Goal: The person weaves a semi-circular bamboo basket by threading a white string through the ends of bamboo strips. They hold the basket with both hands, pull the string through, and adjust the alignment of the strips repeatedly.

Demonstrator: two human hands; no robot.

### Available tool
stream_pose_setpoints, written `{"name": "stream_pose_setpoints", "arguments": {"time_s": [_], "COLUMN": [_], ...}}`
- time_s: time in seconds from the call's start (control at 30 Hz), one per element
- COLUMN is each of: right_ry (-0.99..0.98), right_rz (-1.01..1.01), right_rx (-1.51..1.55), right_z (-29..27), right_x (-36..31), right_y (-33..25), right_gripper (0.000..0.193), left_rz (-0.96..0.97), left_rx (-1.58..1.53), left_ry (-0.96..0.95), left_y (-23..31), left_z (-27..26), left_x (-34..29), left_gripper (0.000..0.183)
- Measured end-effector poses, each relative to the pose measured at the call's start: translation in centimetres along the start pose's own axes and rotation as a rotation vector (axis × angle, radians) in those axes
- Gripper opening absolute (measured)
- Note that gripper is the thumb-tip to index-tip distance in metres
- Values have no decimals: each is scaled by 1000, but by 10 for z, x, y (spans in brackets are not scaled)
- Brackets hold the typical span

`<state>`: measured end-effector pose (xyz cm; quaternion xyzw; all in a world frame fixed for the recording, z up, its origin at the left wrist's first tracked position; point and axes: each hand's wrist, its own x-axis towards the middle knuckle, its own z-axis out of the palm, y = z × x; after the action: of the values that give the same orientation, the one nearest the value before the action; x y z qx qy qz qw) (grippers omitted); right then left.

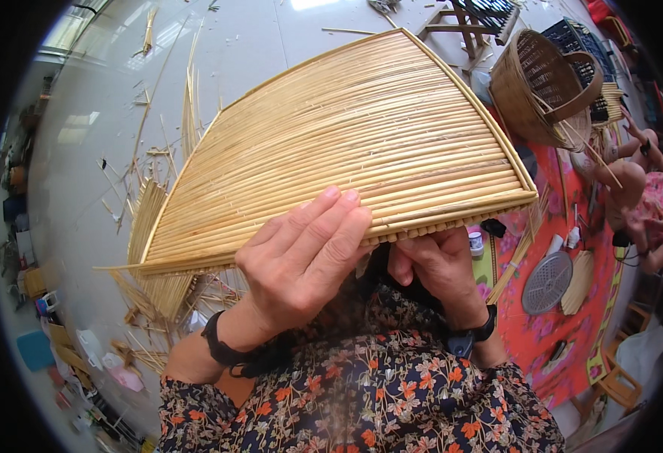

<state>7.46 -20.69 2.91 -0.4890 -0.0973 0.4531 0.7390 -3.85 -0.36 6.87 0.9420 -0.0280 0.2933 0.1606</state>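
Observation:
A broad panel of yellow straw stalks, laid side by side within a thin stalk border, slants up and away from me. Across its near edge lies my left hand, fingers together on the top face and the thumb out of sight. My right hand is at the underside of the same edge, right of the left hand. Its fingers are curled and pressed together, partly covered by the panel. Whatever they pinch cannot be made out. Cut stalk ends show in a row along the edge between the hands.
At the upper right stands a wicker basket with stalks in it, beside a wooden stool. A grey perforated disc lies on the red floral mat. Another person sits at far right. Loose stalks litter the left floor.

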Motion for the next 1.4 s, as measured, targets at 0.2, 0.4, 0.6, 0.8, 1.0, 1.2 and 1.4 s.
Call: {"name": "stream_pose_setpoints", "arguments": {"time_s": [0.2, 0.4, 0.6, 0.8, 1.0, 1.2, 1.4], "right_ry": [47, 126, -41, 178, -88, -344, -346], "right_rz": [-15, -5, -94, -529, -933, -947, -1010], "right_rx": [62, 79, 167, -1340, -1449, -1448, -1424], "right_z": [1, 11, 0, -17, 21, 7, 10], "right_x": [-1, 1, 5, -56, -7, 17, 20], "right_y": [-5, -2, 8, -47, -80, -68, -56], "right_gripper": [36, 30, 39, 40, 31, 24, 18], "left_rz": [7, 17, 24, 50, 56, 78, 74], "left_rx": [28, 33, 68, 101, 139, 159, 191], "left_ry": [1, -54, 15, 25, 42, 86, 81], "left_y": [9, 12, 11, 12, 18, 22, 23], "left_z": [7, 5, 16, 15, 13, 16, 17], "left_x": [-7, -9, -13, -23, -28, -30, -37], "left_gripper": [26, 42, 27, 36, 34, 26, 27]}}
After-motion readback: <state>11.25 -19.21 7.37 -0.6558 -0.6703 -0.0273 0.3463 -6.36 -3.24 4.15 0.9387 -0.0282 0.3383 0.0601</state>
